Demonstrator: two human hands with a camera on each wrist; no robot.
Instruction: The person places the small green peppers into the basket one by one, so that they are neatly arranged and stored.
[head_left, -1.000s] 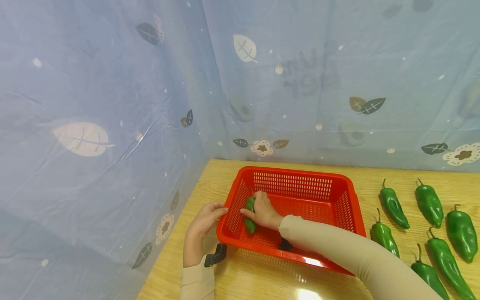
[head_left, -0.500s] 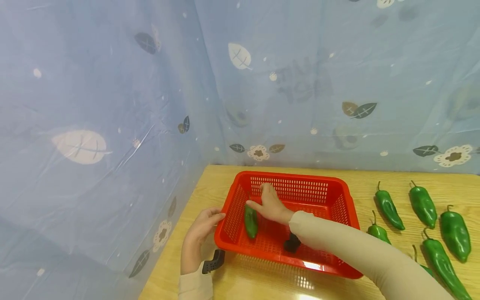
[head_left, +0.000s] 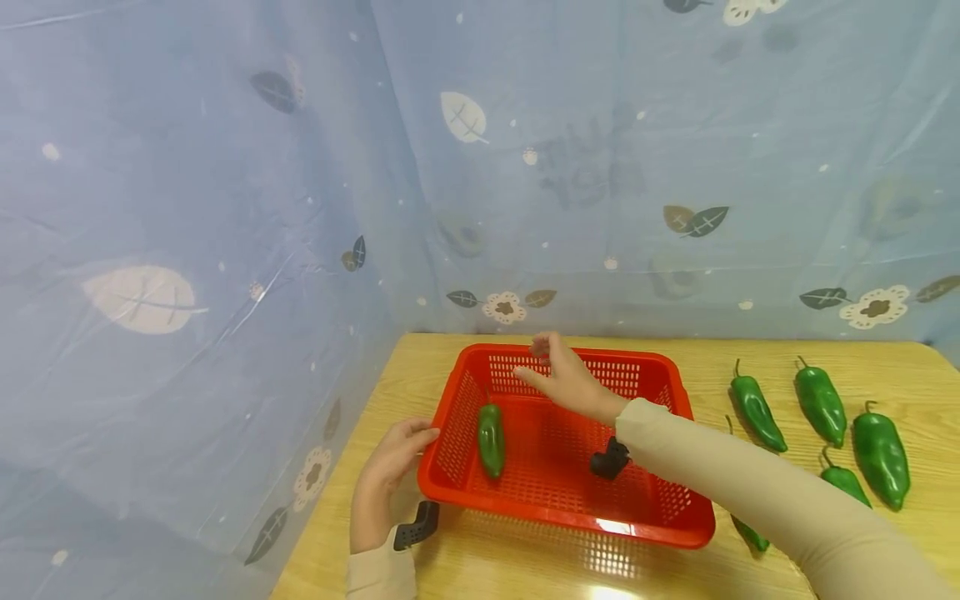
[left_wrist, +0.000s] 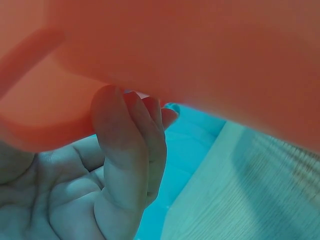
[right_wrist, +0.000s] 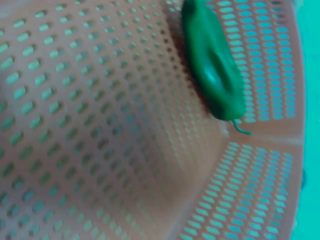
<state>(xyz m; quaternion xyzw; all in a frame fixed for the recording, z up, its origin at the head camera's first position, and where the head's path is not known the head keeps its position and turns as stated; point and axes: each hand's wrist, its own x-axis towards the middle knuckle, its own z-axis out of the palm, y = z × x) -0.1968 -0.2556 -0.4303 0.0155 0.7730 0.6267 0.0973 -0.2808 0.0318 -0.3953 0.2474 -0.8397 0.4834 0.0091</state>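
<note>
A green pepper (head_left: 491,440) lies lengthwise along the left wall inside a red perforated plastic basket (head_left: 525,507). The right wrist view shows this pepper (right_wrist: 212,62) whole, with its thin curved stem, beside the basket's slotted wall. My right hand (head_left: 572,385) hovers over the basket towards its back, thumb and fingers spread, holding nothing. At the basket's left side, my left hand (head_left: 393,454) grips the rim. Up close in the left wrist view, the fingers of that hand (left_wrist: 122,150) bend up behind the basket's edge; the thumb is mostly hidden.
Right of the basket, several more green peppers (head_left: 820,404) lie on the wooden table (head_left: 915,367), one partly hidden by my right sleeve (head_left: 738,483). A blue leaf-patterned sheet (head_left: 600,167) hangs behind the table and along its left. Black wrist mounts (head_left: 417,525) sit on both wrists.
My right hand has let go of the green pepper, leaving it in the basket, and has lifted away to the back right. My left hand stays on the rim. The view has turned slightly right.
</note>
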